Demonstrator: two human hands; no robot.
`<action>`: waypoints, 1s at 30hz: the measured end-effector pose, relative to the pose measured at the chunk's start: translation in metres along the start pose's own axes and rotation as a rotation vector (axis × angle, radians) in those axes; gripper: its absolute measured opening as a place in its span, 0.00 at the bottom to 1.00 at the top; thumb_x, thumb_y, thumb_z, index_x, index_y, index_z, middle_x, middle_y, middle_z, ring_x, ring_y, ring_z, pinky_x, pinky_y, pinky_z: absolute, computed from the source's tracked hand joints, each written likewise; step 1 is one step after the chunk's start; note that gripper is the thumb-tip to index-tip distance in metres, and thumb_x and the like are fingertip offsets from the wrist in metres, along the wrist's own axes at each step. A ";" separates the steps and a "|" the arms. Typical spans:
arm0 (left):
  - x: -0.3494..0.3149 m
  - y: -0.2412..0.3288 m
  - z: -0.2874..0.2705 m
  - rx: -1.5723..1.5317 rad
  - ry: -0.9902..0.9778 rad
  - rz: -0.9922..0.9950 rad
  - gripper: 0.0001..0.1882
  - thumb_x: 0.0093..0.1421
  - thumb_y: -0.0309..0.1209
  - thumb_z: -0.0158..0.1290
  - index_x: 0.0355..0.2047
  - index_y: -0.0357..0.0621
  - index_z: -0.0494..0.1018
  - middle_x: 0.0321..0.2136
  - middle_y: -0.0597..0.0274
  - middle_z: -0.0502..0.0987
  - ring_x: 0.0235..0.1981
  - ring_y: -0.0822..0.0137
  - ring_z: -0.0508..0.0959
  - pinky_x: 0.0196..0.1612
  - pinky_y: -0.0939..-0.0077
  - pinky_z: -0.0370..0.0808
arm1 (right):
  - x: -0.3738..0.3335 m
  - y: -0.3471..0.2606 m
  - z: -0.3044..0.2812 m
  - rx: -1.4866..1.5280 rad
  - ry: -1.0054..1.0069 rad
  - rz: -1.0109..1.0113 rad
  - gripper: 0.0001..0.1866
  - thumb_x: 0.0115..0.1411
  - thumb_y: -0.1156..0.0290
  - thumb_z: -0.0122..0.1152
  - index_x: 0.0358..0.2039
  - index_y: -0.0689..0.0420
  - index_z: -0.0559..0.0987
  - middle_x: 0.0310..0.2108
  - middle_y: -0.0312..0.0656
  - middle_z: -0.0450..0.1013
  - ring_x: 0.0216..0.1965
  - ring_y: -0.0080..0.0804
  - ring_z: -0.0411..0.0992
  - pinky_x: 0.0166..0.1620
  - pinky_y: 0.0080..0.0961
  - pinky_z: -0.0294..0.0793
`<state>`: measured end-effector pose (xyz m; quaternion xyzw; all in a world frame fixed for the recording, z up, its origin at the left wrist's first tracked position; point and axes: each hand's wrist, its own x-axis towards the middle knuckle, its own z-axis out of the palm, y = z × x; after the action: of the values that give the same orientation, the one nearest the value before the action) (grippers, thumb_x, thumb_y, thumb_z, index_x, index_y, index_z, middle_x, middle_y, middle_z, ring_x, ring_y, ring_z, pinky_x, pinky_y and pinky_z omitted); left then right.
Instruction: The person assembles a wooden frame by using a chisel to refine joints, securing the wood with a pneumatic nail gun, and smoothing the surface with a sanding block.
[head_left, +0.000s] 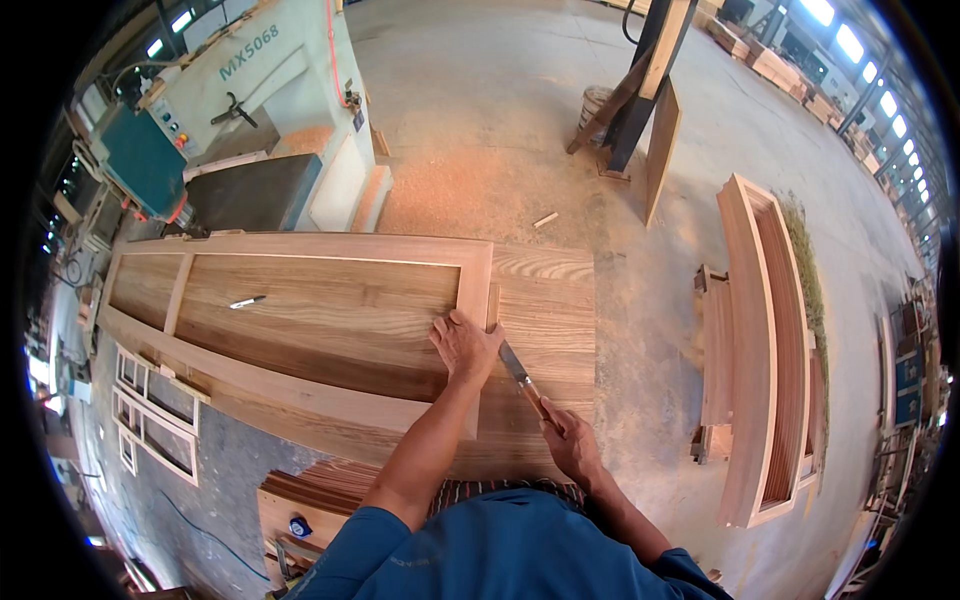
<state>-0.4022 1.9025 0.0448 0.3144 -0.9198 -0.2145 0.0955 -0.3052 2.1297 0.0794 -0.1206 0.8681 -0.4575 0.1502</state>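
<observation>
A long framed wooden door [330, 285] lies flat on a wooden board [555, 300], its right end in front of me. My left hand [465, 348] is closed over the door's end rail, fingers on the inner side and thumb at the outer edge. Just beyond the thumb, a thin wood strip [493, 303] stands along that edge; whether the thumb presses it is hidden. In my right hand [570, 440] is a chisel [517, 370] with a wooden handle, its blade reaching up beside the left thumb. A white pen [247, 301] rests on the door panel.
A large machine [290, 80] stands at the far left, with sawdust [445, 195] beside it. Stacked wooden frames [750, 350] stand to the right. A post [650, 90] rises at the back. Near my left are timber pieces with a tape measure [299, 526] and white frames [155, 420].
</observation>
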 end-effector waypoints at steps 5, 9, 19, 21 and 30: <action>0.001 -0.001 0.000 0.018 -0.036 -0.016 0.38 0.46 0.53 0.66 0.43 0.31 0.67 0.44 0.42 0.75 0.56 0.50 0.66 0.63 0.52 0.56 | -0.001 0.000 0.002 0.030 0.019 -0.029 0.23 0.62 0.73 0.61 0.58 0.60 0.76 0.33 0.51 0.77 0.35 0.42 0.78 0.40 0.31 0.75; 0.001 0.000 0.003 0.026 -0.032 -0.021 0.37 0.46 0.53 0.66 0.42 0.31 0.67 0.44 0.41 0.75 0.55 0.50 0.66 0.63 0.52 0.55 | -0.001 -0.002 -0.001 0.029 0.013 -0.017 0.23 0.62 0.73 0.61 0.59 0.60 0.76 0.34 0.50 0.77 0.35 0.41 0.78 0.40 0.31 0.75; 0.002 -0.001 0.002 0.043 -0.029 -0.020 0.35 0.45 0.52 0.67 0.40 0.34 0.69 0.41 0.47 0.76 0.53 0.52 0.66 0.63 0.54 0.54 | -0.001 0.003 0.001 0.045 0.022 -0.020 0.23 0.62 0.73 0.61 0.59 0.59 0.76 0.32 0.49 0.76 0.34 0.39 0.77 0.40 0.29 0.75; 0.001 -0.001 0.002 0.049 -0.019 -0.012 0.35 0.45 0.53 0.67 0.40 0.34 0.69 0.41 0.47 0.76 0.54 0.52 0.66 0.63 0.54 0.54 | -0.001 0.006 0.002 0.036 0.024 -0.029 0.23 0.62 0.73 0.61 0.59 0.59 0.76 0.32 0.49 0.76 0.34 0.39 0.77 0.40 0.29 0.75; 0.001 0.000 0.002 0.059 0.002 0.005 0.35 0.47 0.53 0.66 0.40 0.33 0.69 0.41 0.45 0.76 0.53 0.50 0.67 0.62 0.49 0.55 | 0.001 0.009 0.003 0.015 0.014 -0.035 0.24 0.62 0.72 0.61 0.59 0.58 0.76 0.31 0.48 0.76 0.33 0.38 0.76 0.39 0.29 0.74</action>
<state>-0.4036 1.9019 0.0431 0.3149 -0.9265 -0.1865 0.0877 -0.3057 2.1318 0.0705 -0.1316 0.8635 -0.4674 0.1367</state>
